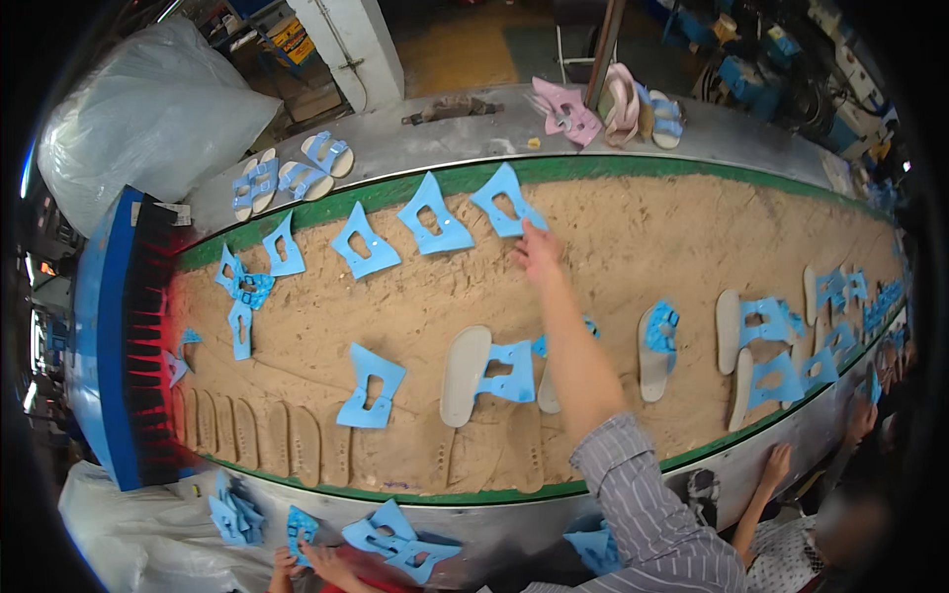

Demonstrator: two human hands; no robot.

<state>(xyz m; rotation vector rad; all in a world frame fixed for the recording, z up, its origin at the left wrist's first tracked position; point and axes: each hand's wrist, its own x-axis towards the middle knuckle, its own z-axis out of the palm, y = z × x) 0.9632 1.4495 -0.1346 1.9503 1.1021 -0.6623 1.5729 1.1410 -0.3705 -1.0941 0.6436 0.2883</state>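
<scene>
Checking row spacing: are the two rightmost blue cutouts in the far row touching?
Apart: the head view shows sand between the left cutout and the right cutout.

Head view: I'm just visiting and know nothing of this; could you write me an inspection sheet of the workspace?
Surface: tan belt, scuffed, with green borders.
Job's things: blue cut-out pieces along the far side; pale soles and brown soles nearer.
Clutter: blue sandals and pink pieces on the far metal ledge; plastic bag beyond, left.
Hands: right hand at a blue piece's corner, grip unclear; left hand not in view.
Cables: thin cord or pipe on the pale pillar.
Surroundings: blue housing, left end, glowing red inside; co-workers' hands, near side.
</scene>
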